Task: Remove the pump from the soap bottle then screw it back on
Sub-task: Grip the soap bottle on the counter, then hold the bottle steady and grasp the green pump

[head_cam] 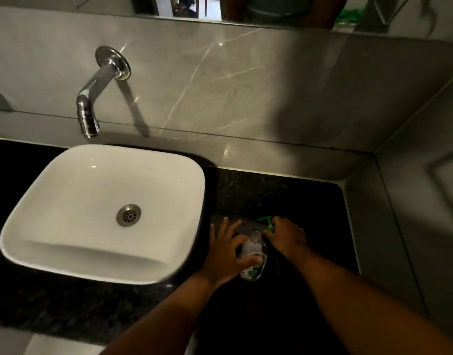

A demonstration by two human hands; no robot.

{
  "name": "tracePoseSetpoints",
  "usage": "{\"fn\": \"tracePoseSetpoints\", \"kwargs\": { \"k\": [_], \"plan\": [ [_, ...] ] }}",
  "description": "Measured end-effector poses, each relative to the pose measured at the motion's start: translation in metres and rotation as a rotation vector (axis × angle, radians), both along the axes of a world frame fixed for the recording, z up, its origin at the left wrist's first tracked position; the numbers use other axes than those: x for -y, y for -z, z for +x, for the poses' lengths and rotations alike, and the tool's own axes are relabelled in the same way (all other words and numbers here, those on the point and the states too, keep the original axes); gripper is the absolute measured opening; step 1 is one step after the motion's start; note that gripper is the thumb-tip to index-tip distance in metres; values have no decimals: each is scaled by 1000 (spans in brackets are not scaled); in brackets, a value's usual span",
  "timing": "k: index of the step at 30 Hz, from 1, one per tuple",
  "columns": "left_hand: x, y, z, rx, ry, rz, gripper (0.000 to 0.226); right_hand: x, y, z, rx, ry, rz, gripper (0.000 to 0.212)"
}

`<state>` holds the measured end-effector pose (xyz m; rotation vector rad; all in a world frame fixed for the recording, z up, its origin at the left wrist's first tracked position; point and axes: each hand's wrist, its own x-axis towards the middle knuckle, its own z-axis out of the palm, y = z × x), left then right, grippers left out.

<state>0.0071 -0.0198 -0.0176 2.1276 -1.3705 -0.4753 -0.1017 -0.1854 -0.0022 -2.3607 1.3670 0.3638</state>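
A clear soap bottle (253,252) with a green-and-white label stands on the black counter, right of the basin. Its neck is bare and open at the top. My left hand (226,254) wraps the bottle's body from the left, thumb across the front. My right hand (287,238) holds the green pump (267,224) just right of and behind the bottle's neck, off the bottle. The pump's nozzle points left. My fingers hide the pump's collar and tube.
A white square basin (41,201) with a steel drain sits on the black granite counter (284,190) to the left. A chrome wall spout (88,108) hangs over the basin. Grey tiled walls close the back and right sides.
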Motion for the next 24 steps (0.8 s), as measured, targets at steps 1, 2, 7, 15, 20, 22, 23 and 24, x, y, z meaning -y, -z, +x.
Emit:
{"fn": "tracePoseSetpoints", "kwargs": {
  "k": [1, 2, 7, 15, 20, 22, 23, 24],
  "plan": [
    [-1, 0, 0, -16, -18, 0, 68, 0, 1, 0, 3, 11, 4, 38],
    [-2, 0, 0, -39, -33, 16, 68, 0, 1, 0, 13, 23, 16, 34],
    [-6, -1, 2, -119, -51, 59, 69, 14, -37, 15, 613, 243, 140, 13],
    [-8, -4, 1, -168, -63, 73, 67, 16, -130, 32, 1270, 192, 190, 24],
    [-6, -3, -1, -166, -48, 86, 71, -6, -105, 24, 1119, 58, 98, 19],
    [-8, -2, -1, -170, -44, 84, 68, -15, -92, 17, 1052, 51, 63, 29],
    [-8, -2, -2, -168, -41, 85, 68, -20, -86, 14, 1025, 37, 45, 32],
    [-9, -1, -2, -160, -35, 88, 69, -24, -82, 10, 1007, 24, 34, 33]
  ]
}}
